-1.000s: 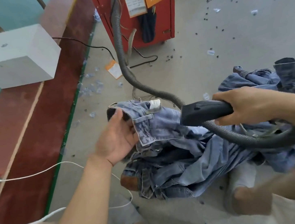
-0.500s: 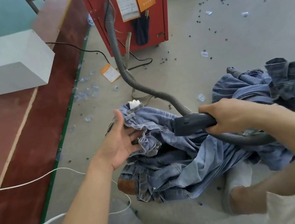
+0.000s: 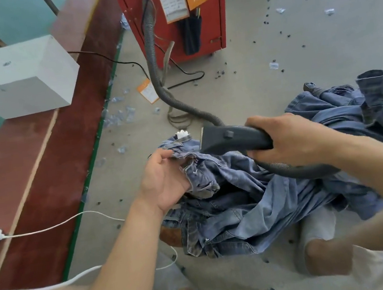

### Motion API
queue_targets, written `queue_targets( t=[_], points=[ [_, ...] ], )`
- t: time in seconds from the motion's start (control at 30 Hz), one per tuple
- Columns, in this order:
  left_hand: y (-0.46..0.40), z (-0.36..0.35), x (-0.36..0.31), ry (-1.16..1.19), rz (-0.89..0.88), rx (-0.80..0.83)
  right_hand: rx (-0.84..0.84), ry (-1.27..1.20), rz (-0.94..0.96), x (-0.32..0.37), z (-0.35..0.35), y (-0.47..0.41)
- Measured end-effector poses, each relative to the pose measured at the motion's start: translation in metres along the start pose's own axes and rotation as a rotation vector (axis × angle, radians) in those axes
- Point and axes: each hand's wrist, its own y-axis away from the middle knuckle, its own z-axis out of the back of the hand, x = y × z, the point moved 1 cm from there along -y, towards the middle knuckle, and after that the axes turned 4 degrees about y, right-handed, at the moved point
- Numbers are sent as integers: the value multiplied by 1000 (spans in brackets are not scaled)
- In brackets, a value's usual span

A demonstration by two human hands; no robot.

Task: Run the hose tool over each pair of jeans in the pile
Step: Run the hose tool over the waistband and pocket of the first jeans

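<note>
Right hand point(image 3: 293, 138) wraps its fingers round the black nozzle handle point(image 3: 233, 137) of the hose tool, its flat mouth sitting just above the bunched denim. Left hand point(image 3: 166, 180) pinches a raised fold of the top pair of jeans point(image 3: 204, 170), thumb on the cloth. The ribbed grey hose point(image 3: 158, 75) loops under the right wrist and runs back to the red machine point(image 3: 192, 17). The jeans pile point(image 3: 256, 212) lies on the concrete floor point(image 3: 270, 47) between the person's knees.
</note>
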Motion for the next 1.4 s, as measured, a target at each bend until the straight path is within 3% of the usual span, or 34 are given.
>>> queue_targets(
  t=[0.13,0.3,0.4,0.6,0.9,1.23,1.4],
  points=[
    [1,-5,3,-24,-11,61,149,49,-17,6,-6,1],
    [-2,-10,9,-89,-8,-41,-64,-179,-61,16,-8,-5],
    [-3,-13,12,-146,44,-92,-143,-172,-103,9,9,-3],
    [-10,-13,16,-22,40,-53,90,24,-51,7,7,11],
    [-9,-12,20,51,54,98,-222,-84,-126,15,13,5],
    [-13,-23,20,109,48,-117,-73,285,-82,24,-8,27],
    [-15,-26,28,147,64,-134,-127,318,-169,35,-18,9]
  ],
)
